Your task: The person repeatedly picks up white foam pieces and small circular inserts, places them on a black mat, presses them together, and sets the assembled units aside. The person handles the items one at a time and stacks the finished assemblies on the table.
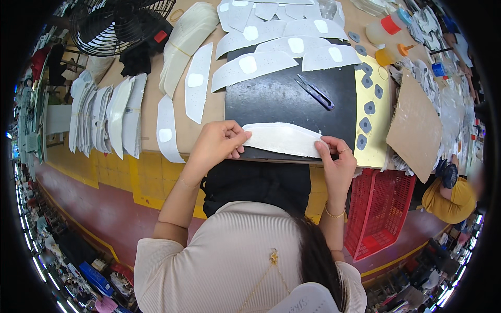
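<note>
Hands at the near edge of a black rectangular work mat (284, 99) hold one long, curved white fabric piece (282, 139) between them. The left hand (216, 143) pinches its left end, thumb and fingers closed on the material; the right hand (336, 159) grips the right end the same way — fingers folded over the edge. The piece lies flat across the mat's front edge, touching it. Farther back on the mat sit small blue-handled snips (315, 93) and several white perforated pieces with oval patches (253, 67). Right of the mat, a yellow sheet (377, 112) carries grey oval pads — beyond it, brown cardboard (415, 125). A red plastic basket (378, 211) stands below the table's edge.
</note>
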Motion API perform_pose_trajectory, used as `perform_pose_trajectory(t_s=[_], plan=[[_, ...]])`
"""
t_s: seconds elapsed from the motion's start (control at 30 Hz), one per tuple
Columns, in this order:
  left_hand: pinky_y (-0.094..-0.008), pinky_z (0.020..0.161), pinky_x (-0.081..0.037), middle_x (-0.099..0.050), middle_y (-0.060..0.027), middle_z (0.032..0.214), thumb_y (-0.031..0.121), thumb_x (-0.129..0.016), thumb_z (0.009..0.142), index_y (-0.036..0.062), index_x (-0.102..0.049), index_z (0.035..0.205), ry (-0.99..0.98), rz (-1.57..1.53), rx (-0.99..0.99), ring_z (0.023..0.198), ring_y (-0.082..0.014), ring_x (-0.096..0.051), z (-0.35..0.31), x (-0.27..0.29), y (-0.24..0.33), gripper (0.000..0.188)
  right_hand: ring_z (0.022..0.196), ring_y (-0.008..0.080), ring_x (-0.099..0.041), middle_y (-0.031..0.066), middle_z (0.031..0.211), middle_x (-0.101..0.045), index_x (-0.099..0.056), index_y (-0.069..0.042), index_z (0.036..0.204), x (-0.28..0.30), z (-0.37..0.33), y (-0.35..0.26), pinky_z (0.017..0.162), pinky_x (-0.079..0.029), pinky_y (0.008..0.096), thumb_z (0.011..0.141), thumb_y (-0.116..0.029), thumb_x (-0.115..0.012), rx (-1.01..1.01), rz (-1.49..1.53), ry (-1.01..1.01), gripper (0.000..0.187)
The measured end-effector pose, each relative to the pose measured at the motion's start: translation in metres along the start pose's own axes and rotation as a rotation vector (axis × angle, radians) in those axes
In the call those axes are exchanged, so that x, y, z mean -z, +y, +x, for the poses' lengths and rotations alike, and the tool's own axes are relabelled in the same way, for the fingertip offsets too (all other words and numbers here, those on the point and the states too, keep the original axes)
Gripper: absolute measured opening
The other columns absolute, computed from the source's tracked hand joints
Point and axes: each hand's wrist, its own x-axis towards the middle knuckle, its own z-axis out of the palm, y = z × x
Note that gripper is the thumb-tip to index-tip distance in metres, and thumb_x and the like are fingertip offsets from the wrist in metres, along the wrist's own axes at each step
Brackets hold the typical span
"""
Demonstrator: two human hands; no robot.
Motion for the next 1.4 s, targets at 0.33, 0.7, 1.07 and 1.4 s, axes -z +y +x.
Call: perform_pose_trajectory(t_s=[0.33,0.7,1.07,1.4], plan=[[-0.0185,0.045,-0.044,-0.064,-0.0043,0.063,0.021,-0.071,0.091,-0.0006,-0.066,0.083,0.016,-0.001,0.03,0.049,-0.0073,-0.059,0.014,0.001,-0.003,0.024,0.062,0.0177,-0.057,0.008,0.078,-0.069,-0.072,-0.003,0.09,-0.012,0.011,0.002,0.077,-0.038,0.0301,0.08,-0.015,-0.079,0.106,-0.142,0.039,0.017],[-0.0188,0.044,-0.044,-0.064,-0.0041,0.061,0.02,-0.07,0.092,-0.0011,-0.065,0.083,0.032,0.061,-0.016,0.048,-0.0075,-0.059,0.014,-0.001,-0.005,0.023,0.061,0.0177,-0.054,0.0067,0.075,-0.066,-0.072,-0.004,0.09,-0.013,0.011,0.001,0.075,-0.037,0.0306,0.079,-0.016,-0.08,0.131,-0.184,0.05,0.018],[-0.0237,0.045,-0.047,-0.063,-0.0065,0.059,0.017,-0.07,0.09,-0.0034,-0.064,0.08,0.054,0.102,-0.025,0.048,-0.0104,-0.061,0.014,-0.003,-0.003,0.023,0.063,0.0175,-0.055,0.006,0.076,-0.066,-0.072,-0.004,0.09,-0.014,0.011,-0.001,0.076,-0.037,0.031,0.079,-0.015,-0.079,0.157,-0.207,0.056,0.018],[-0.0224,0.045,-0.046,-0.06,-0.0051,0.058,0.016,-0.07,0.09,-0.0029,-0.063,0.079,0.07,0.119,-0.053,0.049,-0.0088,-0.059,0.012,-0.006,-0.001,0.023,0.062,0.0176,-0.055,0.0058,0.076,-0.066,-0.072,-0.004,0.09,-0.014,0.011,-0.003,0.078,-0.036,0.0316,0.08,-0.015,-0.079,0.191,-0.244,0.058,0.017]])
